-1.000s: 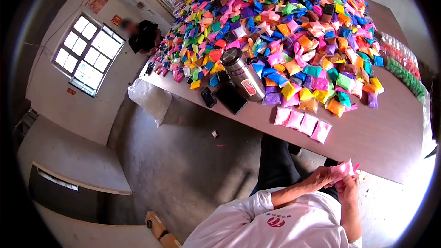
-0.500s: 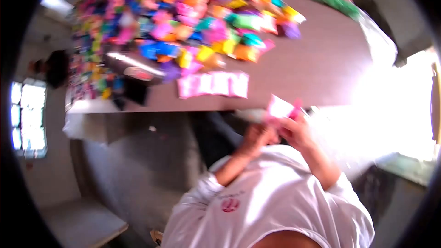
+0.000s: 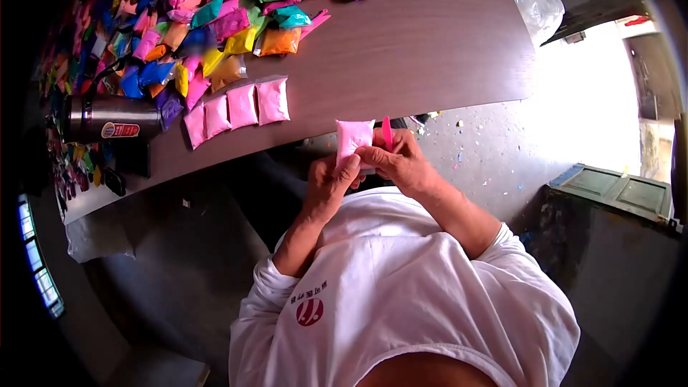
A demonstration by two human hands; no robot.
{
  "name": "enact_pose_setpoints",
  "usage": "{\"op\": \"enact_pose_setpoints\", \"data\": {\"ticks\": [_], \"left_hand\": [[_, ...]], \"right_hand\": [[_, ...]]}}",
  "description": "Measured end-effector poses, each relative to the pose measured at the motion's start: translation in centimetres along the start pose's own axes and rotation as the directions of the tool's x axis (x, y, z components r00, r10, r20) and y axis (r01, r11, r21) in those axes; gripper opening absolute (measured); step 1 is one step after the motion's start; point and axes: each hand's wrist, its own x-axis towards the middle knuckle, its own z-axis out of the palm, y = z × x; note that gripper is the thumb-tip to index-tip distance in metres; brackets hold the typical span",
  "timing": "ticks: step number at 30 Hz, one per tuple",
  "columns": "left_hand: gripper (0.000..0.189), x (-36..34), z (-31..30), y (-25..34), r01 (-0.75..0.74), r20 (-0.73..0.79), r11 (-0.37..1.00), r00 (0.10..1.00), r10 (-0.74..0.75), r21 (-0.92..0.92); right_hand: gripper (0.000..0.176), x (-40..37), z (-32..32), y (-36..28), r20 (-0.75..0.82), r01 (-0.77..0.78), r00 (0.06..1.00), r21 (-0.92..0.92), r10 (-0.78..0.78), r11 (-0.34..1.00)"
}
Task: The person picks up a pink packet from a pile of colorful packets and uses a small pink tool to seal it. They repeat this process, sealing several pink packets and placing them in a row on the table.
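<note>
Both hands hold one small, puffy pink packet (image 3: 353,136) upright in front of my body, just off the table's near edge. My left hand (image 3: 331,185) pinches its lower left part, thumb in front. With its thumb across the lower right side, my right hand (image 3: 401,165) grips the same packet. A flat bright pink plastic piece (image 3: 387,133) sticks up from the fingers of that hand; its lower end is hidden. On the table to the left, a row of several similar pink packets (image 3: 242,106) lies side by side.
A large pile of coloured packets (image 3: 231,23) covers the left and back of the table (image 3: 430,50). A metal flask (image 3: 115,119) lies on its side at the left. Clear plastic (image 3: 534,3) hangs at the far right corner. Scraps dot the floor (image 3: 476,150).
The view has turned and become sharper, so the table now slants and the pile sits further left. Both hands still hold the pink packet, which now stands more upright.
</note>
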Motion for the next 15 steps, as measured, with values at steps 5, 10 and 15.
{"op": "enact_pose_setpoints", "data": {"ticks": [5, 10, 15], "left_hand": [[0.037, 0.2, -0.6, -0.9, -0.017, 0.060, 1.000, 0.998, 0.017, -0.003], [0.038, 0.5, -0.1, -0.7, -0.001, 0.079, 0.990, 0.997, -0.011, 0.143], [0.038, 0.7, 0.3, -1.0, -0.009, 0.089, 0.994, 0.996, -0.001, 0.110]], "right_hand": [[0.025, 0.1, -0.3, 0.9, -0.036, 0.015, 0.999, -0.052, -0.017, 0.999], [0.026, 0.0, -0.2, 0.4, -0.114, 0.071, 0.990, -0.090, -0.081, 0.993], [0.026, -0.8, -0.4, -0.3, -0.244, -0.021, 0.969, -0.224, -0.035, 0.974]]}}
